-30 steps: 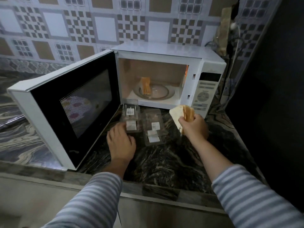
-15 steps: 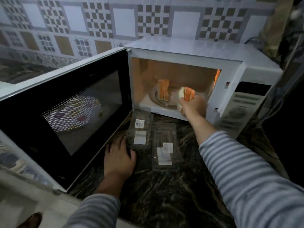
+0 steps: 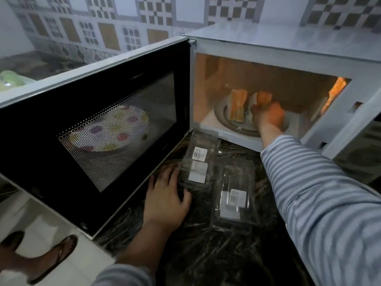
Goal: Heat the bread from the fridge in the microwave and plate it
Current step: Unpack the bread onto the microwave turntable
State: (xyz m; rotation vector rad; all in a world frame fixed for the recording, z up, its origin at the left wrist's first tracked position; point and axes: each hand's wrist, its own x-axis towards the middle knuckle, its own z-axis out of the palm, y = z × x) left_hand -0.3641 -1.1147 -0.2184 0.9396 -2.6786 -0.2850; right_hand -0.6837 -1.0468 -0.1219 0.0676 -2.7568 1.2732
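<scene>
While the left hand (image 3: 165, 200) lies flat on the dark marbled counter (image 3: 216, 256), its fingers (image 3: 172, 174) are spread and released, gripping nothing, their tips touching the near edge of an empty clear plastic package (image 3: 198, 162). A second empty package (image 3: 234, 196) lies just to the right of those fingers, apart from them. To their left stands the open microwave door (image 3: 99, 129), swung wide, with a plate's reflection or shape showing through its mesh window.

Farther in, the right hand (image 3: 268, 115) reaches through the opening of the microwave (image 3: 288, 44) under a striped sleeve (image 3: 309, 182). Its fingers (image 3: 256, 109) are closed on the second bread piece (image 3: 261, 99), which stands on the glass turntable (image 3: 221, 112). Whether the bread already bears its weight on the glass I cannot tell. Just to the left of those fingers the first bread piece (image 3: 237, 105) stands on the same turntable, near the second but apparently not touching it.

My judgement is that the loading step is in hand and nearly done: both pieces are out of their wrappers and inside the cavity. The next move likely calls for letting go without tipping either upright piece, drawing the arm clear, and then swinging the door shut, which the left hand is well placed to do. Heating and plating are yet to come.
</scene>
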